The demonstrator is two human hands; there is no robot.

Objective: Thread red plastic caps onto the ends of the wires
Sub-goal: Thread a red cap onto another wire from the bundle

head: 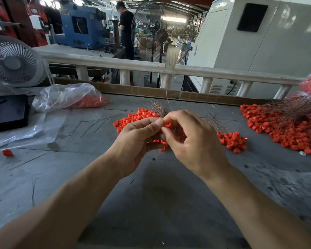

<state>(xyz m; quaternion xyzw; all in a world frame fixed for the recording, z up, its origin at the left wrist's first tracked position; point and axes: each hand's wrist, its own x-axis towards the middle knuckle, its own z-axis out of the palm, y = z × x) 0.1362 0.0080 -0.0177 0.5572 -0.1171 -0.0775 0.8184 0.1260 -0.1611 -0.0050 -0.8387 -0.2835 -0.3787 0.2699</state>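
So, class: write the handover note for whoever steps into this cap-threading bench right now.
Left hand: pinches a bundle of wires, spare caps tucked under its fingers.
Right hand: pinches one red cap against the wire ends.
Loose caps lie behind the hands; a bag of caps far left.
Done: capped wires piled at right.
Left: finish this cap, then the rest of the bundle.

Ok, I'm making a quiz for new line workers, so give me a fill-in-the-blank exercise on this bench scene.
1. The cap pinched between the two hands is ____ in colour.
2. The clear plastic bag of caps lies on the ____ side of the bench.
3. The lone cap near the left edge lies ____ from the piles.
4. The right hand and the left hand meet over the grey ____.

Missing words: red; left; apart; bench
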